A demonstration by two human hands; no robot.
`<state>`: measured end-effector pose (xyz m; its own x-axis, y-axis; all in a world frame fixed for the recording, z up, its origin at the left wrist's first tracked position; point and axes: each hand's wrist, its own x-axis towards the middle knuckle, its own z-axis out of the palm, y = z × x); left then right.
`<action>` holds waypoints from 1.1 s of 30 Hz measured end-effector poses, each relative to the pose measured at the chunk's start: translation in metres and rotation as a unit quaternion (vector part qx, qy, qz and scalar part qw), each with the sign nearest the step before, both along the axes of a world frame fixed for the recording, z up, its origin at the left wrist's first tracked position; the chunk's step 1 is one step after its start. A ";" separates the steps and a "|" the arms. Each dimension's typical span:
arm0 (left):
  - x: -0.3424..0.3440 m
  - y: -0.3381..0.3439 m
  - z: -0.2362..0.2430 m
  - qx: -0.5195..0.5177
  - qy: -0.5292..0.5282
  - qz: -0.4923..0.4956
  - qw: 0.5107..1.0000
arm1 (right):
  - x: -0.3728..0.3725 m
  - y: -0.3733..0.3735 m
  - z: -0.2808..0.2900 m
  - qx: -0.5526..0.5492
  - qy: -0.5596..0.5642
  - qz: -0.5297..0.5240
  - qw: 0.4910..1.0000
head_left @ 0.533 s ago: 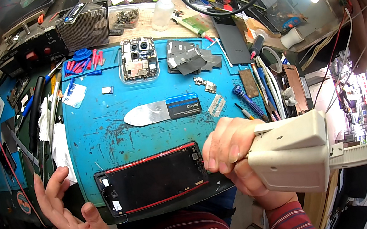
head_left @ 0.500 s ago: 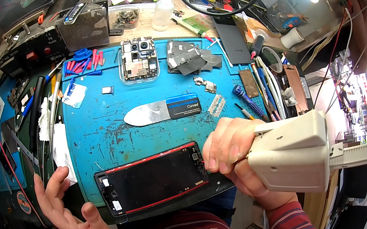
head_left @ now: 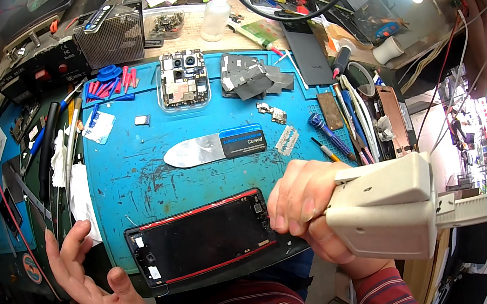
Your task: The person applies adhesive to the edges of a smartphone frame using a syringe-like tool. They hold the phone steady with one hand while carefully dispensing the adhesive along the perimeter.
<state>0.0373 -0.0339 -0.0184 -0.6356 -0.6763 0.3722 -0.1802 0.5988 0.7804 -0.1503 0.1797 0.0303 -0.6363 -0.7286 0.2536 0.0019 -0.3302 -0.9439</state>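
Nearest, right hand (head_left: 307, 206): grip wrapped tight around the handle of a beige hot-air gun (head_left: 388, 208), whose boxy body juts right; fingertips lie against the right end of the phone frame. Left hand (head_left: 95, 286): grip wide open, fingers spread, holding nothing, just beside the frame's left end and off the mat's lower left corner.

Phone frame (head_left: 203, 239): black with red trim on its long edges, flat and lengthwise on the near edge of the blue work mat (head_left: 132, 177), between the two hands.

Mid-mat: metal pry blade (head_left: 214, 148) with a dark label, lying flat, apart from the frame. Right of it, a blue-handled screwdriver (head_left: 324, 128) near the mat's right edge.

Far edge of mat: opened phone body (head_left: 183, 78) showing circuit board and camera modules; dark shield plates (head_left: 253, 76) piled just beside it. Red and blue plastic picks (head_left: 113, 83) to its left.

Beyond, on the desk: white squeeze bottle (head_left: 215, 18), upright.
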 end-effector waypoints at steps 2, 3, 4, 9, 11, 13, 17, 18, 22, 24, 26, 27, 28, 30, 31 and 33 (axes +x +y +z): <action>-0.001 0.000 -0.001 -0.005 0.000 -0.002 1.000 | -0.001 0.001 -0.001 -0.004 -0.001 0.009 1.000; -0.001 0.000 -0.001 -0.011 0.000 -0.003 1.000 | 0.001 0.001 0.000 0.000 -0.008 0.001 1.000; -0.001 0.000 -0.002 -0.017 0.000 -0.003 1.000 | 0.002 0.000 0.000 0.001 -0.011 -0.001 1.000; -0.001 -0.001 -0.001 -0.017 -0.002 -0.005 1.000 | 0.000 0.000 -0.001 -0.002 -0.011 0.004 1.000; 0.000 -0.001 -0.002 -0.019 -0.002 -0.006 1.000 | -0.003 0.003 -0.003 -0.019 -0.003 0.041 0.999; 0.000 -0.001 -0.002 -0.022 -0.003 -0.007 1.000 | -0.012 0.010 -0.012 -0.052 0.013 0.091 0.994; -0.001 -0.001 -0.001 -0.023 -0.005 -0.008 1.000 | -0.015 0.010 -0.018 -0.093 0.016 0.113 0.989; -0.001 -0.001 -0.001 -0.023 -0.005 -0.008 1.000 | -0.015 0.010 -0.017 -0.090 0.008 0.116 0.989; -0.001 -0.001 -0.002 -0.022 -0.003 -0.008 1.000 | -0.013 0.010 -0.014 -0.068 0.008 0.106 0.992; -0.001 -0.001 -0.002 -0.022 -0.002 -0.008 1.000 | -0.013 0.010 -0.014 -0.066 0.010 0.101 0.993; 0.000 -0.001 -0.002 -0.022 -0.002 -0.008 1.000 | -0.013 0.009 -0.014 -0.067 0.014 0.101 0.992; 0.000 -0.001 -0.002 -0.022 -0.002 -0.007 1.000 | -0.014 0.009 -0.014 -0.068 0.018 0.102 0.992; -0.001 -0.001 -0.002 -0.022 -0.002 -0.007 1.000 | -0.014 0.009 -0.014 -0.069 0.020 0.101 0.992; -0.001 -0.001 -0.002 -0.021 -0.002 -0.007 1.000 | -0.014 0.008 -0.014 -0.072 0.021 0.098 0.992; -0.001 0.000 -0.001 -0.021 -0.001 -0.008 1.000 | -0.013 0.008 -0.014 -0.072 0.018 0.093 0.993; -0.002 0.000 0.000 -0.020 -0.001 -0.009 1.000 | -0.011 0.009 -0.012 -0.072 0.009 0.083 0.994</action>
<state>0.0348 -0.0339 -0.0181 -0.6481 -0.6495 0.3978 -0.1708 0.6329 0.7552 -0.1616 0.1883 0.0182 -0.5053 -0.7782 0.3728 0.0520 -0.4588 -0.8870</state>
